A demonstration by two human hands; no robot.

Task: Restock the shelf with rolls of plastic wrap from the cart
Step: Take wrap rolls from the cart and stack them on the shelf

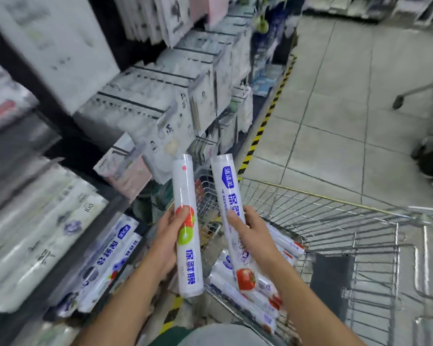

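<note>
My left hand (pixel 169 236) grips a white roll of plastic wrap (pixel 185 186) with red and green circles, held nearly upright. My right hand (pixel 251 236) grips a second roll (pixel 224 181) with a blue label and a tomato picture, also upright. Both rolls hang over the near left corner of the wire cart (pixel 335 211). Several more rolls (pixel 248 298) lie in the cart's basket. On the low shelf (pixel 125 203) to the left lie matching rolls (pixel 105 268).
Shelves on the left carry hanging white packets (pixel 160 101) and bagged goods (pixel 35 221). A yellow-black striped strip (pixel 265 121) runs along the shelf base. Grey tiled floor (pixel 360 96) lies to the right, with another cart's leg (pixel 400 98) at the far right.
</note>
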